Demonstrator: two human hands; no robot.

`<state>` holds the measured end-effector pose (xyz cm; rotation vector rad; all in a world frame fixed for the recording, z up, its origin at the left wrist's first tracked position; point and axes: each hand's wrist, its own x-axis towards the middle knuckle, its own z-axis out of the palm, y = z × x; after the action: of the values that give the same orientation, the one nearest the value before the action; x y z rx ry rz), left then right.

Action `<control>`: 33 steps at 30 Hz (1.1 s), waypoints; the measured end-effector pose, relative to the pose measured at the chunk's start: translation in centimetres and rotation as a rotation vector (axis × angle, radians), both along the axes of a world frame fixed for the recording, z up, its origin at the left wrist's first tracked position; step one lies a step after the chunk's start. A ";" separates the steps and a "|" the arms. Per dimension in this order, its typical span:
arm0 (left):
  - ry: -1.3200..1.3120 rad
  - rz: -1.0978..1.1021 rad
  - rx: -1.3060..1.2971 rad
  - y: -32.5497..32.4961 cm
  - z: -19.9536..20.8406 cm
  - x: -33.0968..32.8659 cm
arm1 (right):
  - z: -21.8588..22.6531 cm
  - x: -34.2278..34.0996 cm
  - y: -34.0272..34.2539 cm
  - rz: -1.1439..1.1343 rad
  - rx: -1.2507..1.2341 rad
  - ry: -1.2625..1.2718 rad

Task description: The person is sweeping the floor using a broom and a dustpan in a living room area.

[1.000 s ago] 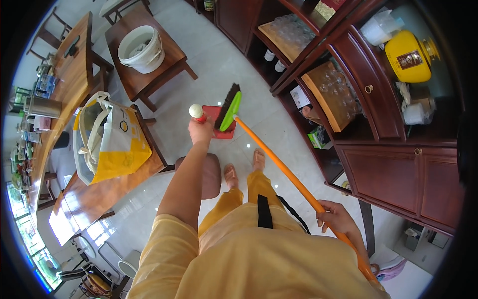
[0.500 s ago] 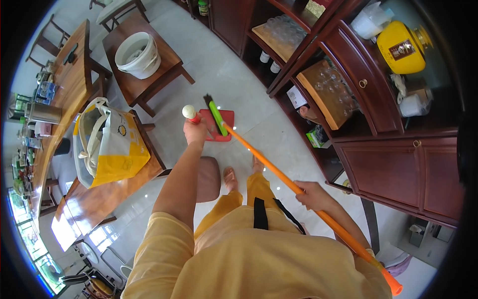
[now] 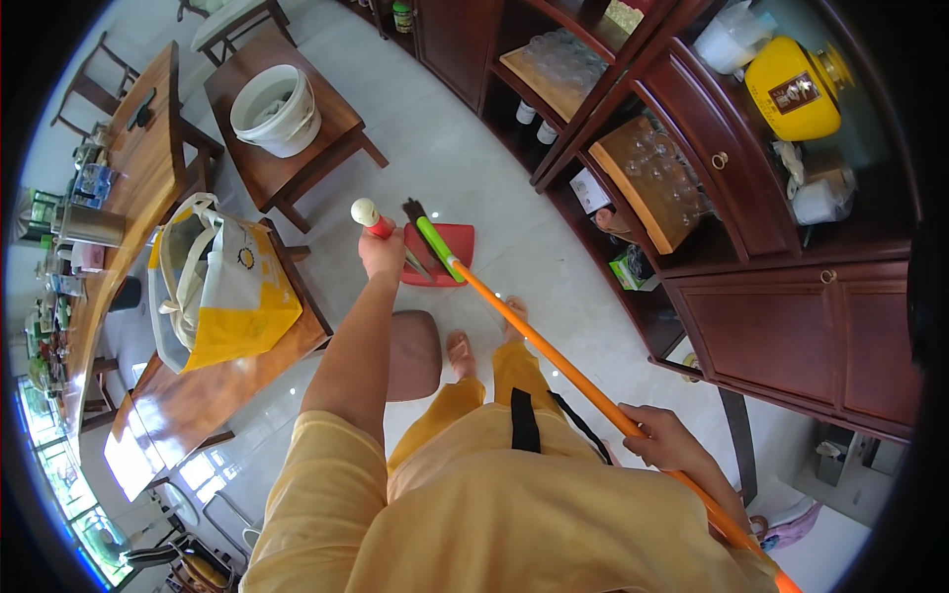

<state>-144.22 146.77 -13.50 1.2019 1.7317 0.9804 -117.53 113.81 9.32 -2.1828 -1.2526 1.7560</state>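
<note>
My left hand (image 3: 380, 252) is closed round the upright handle of a red dustpan (image 3: 451, 240), just below its pale rounded end. The dustpan's tray is low by the floor, partly behind my hand and the broom. In my right hand (image 3: 664, 438) is the orange pole of a broom (image 3: 554, 353), slanting from lower right to upper left. The broom's green head, with dark bristles on its far left side, overlaps the dustpan in this view; whether they touch I cannot tell.
Dark wooden cabinets (image 3: 761, 336) line the right side. To the left, a bench bears a yellow and white bag (image 3: 247, 316), and a low table (image 3: 232, 84) holds a white bucket (image 3: 282, 133). A brown padded stool (image 3: 413, 361) stands beside my feet.
My right hand has moved right and down, drawing the broom nearer to me. The dustpan has shifted slightly nearer, and its handle end has moved a little to the left.
</note>
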 end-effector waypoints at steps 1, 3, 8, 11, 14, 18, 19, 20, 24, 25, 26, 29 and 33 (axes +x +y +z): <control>0.008 0.007 -0.015 0.0 -0.1 -0.3 | 0.1 -0.1 -0.2 0.003 -0.002 0.004; -0.097 -0.023 -0.017 -0.3 -0.4 -0.5 | 0.3 -0.2 -0.3 -0.207 -0.085 0.059; -0.123 -0.059 -0.073 -2.7 -0.6 1.5 | 0.6 -0.5 0.2 -0.289 -0.196 0.045; 0.017 -0.053 -0.181 -3.7 -0.2 2.1 | 1.0 -0.6 0.2 -0.350 -0.215 0.037; -0.022 -0.071 -0.138 -4.0 0.5 1.6 | 1.6 -0.3 -0.1 -0.451 -0.212 0.073; 0.033 -0.055 -0.191 -4.0 1.4 1.1 | 2.7 0.6 -0.2 -0.412 -0.217 0.028; -0.019 -0.042 -0.229 -4.0 1.5 0.9 | 2.9 0.9 -0.1 -0.401 -0.213 0.033; -0.072 -0.032 -0.267 -4.1 1.5 0.9 | 3.2 1.1 0.0 -0.356 -0.189 0.036; -0.020 -0.072 -0.188 -5.3 0.7 1.4 | 3.5 1.9 0.6 -0.312 -0.171 0.027; 0.007 -0.085 -0.173 -5.7 0.4 1.9 | 3.6 2.0 0.7 -0.314 -0.173 0.027; 0.023 -0.096 -0.187 -6.0 0.1 2.5 | 3.8 2.1 0.7 -0.358 -0.205 0.038; 0.033 -0.112 -0.169 -7.7 -0.1 4.3 | 4.4 2.9 0.3 -0.364 -0.237 0.002; 0.070 -0.177 -0.211 -8.1 0.7 5.1 | 4.3 4.0 -0.6 -0.386 -0.179 -0.030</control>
<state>-139.07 138.63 -12.82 1.2387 1.7025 0.6412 -113.55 113.17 13.59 -2.3518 -0.6372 1.7319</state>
